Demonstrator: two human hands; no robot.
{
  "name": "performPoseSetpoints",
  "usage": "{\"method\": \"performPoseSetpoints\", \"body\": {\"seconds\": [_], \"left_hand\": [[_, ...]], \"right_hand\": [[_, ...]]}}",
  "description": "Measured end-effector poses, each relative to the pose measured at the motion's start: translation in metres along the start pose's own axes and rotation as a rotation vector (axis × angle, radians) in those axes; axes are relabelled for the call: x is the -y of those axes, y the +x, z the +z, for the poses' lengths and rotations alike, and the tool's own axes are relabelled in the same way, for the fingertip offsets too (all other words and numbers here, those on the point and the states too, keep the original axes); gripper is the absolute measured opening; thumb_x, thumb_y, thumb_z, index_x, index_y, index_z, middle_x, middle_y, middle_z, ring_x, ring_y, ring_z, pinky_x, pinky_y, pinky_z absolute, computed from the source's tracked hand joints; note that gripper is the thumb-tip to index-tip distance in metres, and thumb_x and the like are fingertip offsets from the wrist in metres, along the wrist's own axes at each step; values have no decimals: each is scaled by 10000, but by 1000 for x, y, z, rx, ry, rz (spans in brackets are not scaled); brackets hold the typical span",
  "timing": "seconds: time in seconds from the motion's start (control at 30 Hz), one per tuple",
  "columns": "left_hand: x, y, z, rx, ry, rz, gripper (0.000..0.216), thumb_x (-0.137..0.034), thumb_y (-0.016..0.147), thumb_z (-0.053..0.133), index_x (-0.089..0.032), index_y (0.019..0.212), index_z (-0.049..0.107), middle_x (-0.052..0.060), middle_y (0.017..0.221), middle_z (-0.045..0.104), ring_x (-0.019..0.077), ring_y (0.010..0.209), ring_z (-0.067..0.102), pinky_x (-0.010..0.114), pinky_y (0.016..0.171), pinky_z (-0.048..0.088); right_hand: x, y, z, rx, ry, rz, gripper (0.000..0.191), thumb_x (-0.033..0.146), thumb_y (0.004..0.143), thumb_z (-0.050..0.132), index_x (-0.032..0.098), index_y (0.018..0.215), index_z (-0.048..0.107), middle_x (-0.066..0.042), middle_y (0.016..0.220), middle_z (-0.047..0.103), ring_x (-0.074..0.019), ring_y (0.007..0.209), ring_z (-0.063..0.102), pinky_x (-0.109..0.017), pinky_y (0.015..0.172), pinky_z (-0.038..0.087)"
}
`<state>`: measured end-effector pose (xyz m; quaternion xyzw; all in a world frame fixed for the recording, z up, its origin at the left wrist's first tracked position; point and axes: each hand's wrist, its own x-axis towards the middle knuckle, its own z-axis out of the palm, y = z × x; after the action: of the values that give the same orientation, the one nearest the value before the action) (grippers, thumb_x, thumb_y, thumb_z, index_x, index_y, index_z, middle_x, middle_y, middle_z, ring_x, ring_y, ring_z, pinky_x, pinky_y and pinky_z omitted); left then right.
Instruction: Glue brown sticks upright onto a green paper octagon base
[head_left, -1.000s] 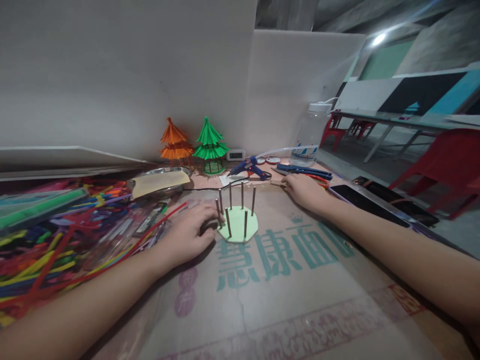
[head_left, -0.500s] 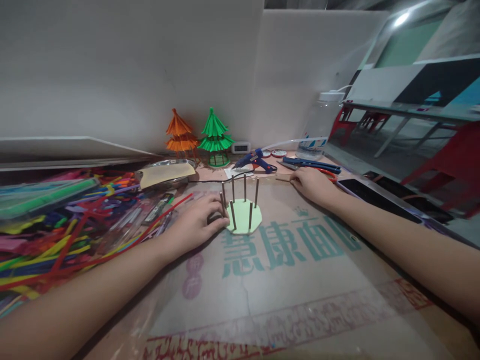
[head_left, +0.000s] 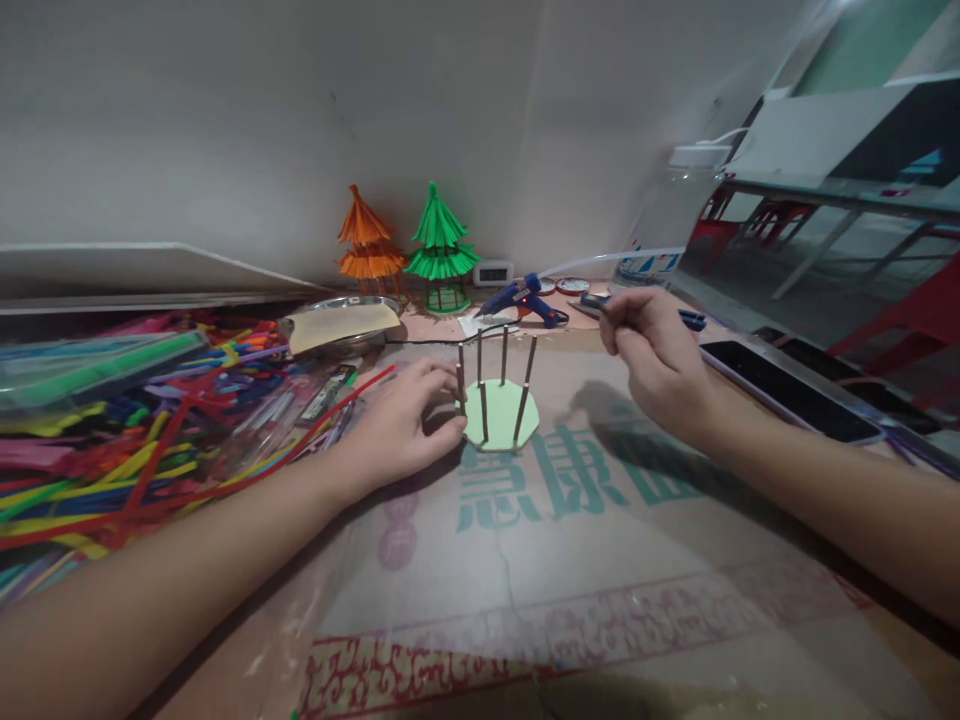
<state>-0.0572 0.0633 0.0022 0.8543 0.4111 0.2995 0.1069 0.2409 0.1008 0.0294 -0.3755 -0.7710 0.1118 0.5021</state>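
Note:
A light green eight-sided base (head_left: 501, 415) lies on the work surface, with several thin brown sticks (head_left: 523, 400) standing up from it. At its left side, my left hand (head_left: 416, 415) has its thumb against the edge and its fingers curled near the leftmost stick. My right hand (head_left: 660, 360) is raised to the right of the base, thumb and fingers pinched on a short brown stick, mostly hidden by the fingers. Behind the base rests a blue glue gun (head_left: 517, 297) with a small red light and a clear glue stick at its rear.
An orange paper tree (head_left: 367, 240) and a green paper tree (head_left: 439, 240) stand by the wall beside a small digital clock (head_left: 493, 273). Colourful pipe cleaners (head_left: 135, 450) cover the left. A metal dish (head_left: 352, 315), phone (head_left: 787, 390) and clear bottle (head_left: 667, 210) stand around.
My right hand has picked up the brown stick from the back of the surface and lifted it toward me. My left hand stays at the base. The view has shifted slightly.

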Motion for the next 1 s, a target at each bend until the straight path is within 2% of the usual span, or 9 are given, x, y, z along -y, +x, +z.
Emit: {"method": "performPoseSetpoints", "body": {"seconds": [0.03, 0.13, 0.2, 0.3, 0.4, 0.5, 0.7, 1.0], "left_hand": [[-1, -1, -1, -37, 4, 3, 165, -251, 846, 587, -194, 1001, 582, 100, 1178, 588, 256, 1117, 582, 425, 993, 473], [-4, -3, -4, -180, 38, 1, 197, -208, 835, 554, -206, 1030, 525, 87, 1120, 583, 253, 1096, 570, 434, 994, 474], [-7, -5, -8, -307, 94, 18, 250, -186, 854, 534, -211, 1103, 519, 93, 1160, 562, 265, 1150, 546, 468, 1042, 450], [-16, -9, -13, -412, 215, 98, 430, -148, 886, 534, -264, 1298, 494, 94, 1357, 489, 292, 1310, 466, 516, 1143, 372], [-25, -14, -14, -369, 292, 216, 586, -139, 890, 566, -362, 1414, 428, 62, 1500, 383, 313, 1399, 391, 534, 1176, 341], [-28, -17, -11, -310, 296, 282, 613, -140, 886, 584, -380, 1424, 416, 61, 1521, 356, 318, 1426, 356, 549, 1199, 308], [-25, -18, -6, -318, 301, 284, 600, -145, 888, 595, -340, 1424, 409, 90, 1502, 370, 316, 1423, 352, 549, 1200, 302], [-23, -16, -6, -238, 336, 318, 617, -142, 878, 594, -361, 1428, 418, 87, 1508, 383, 329, 1411, 370, 557, 1175, 311]], "right_hand": [[14, -5, 2, -10, 53, -10, 26, 256, 937, 469, 269, 957, 459, -29, 813, 466, -195, 723, 494, -351, 685, 450], [43, -17, 9, 101, 123, 17, 90, 271, 929, 528, 265, 910, 440, -20, 784, 464, -164, 642, 451, -319, 585, 398], [49, -20, 14, 194, 129, 8, 54, 253, 947, 517, 269, 985, 483, 18, 708, 432, -138, 569, 402, -290, 527, 333], [42, -23, 21, 302, 143, -95, 273, 199, 937, 499, 254, 1205, 497, 74, 642, 348, -112, 507, 322, -267, 507, 276], [33, -29, 23, 364, 105, -149, 426, 186, 925, 485, 226, 1349, 460, 84, 635, 341, -114, 512, 324, -269, 528, 292], [31, -37, 23, 442, 40, -108, 475, 212, 934, 476, 216, 1408, 454, 77, 618, 365, -133, 531, 377, -277, 550, 331], [32, -42, 26, 471, 30, -124, 532, 180, 935, 460, 191, 1465, 416, 76, 626, 422, -124, 523, 390, -261, 559, 343], [30, -41, 29, 468, -2, -164, 507, 155, 935, 456, 184, 1440, 433, 77, 640, 424, -112, 519, 383, -251, 554, 333]]}}
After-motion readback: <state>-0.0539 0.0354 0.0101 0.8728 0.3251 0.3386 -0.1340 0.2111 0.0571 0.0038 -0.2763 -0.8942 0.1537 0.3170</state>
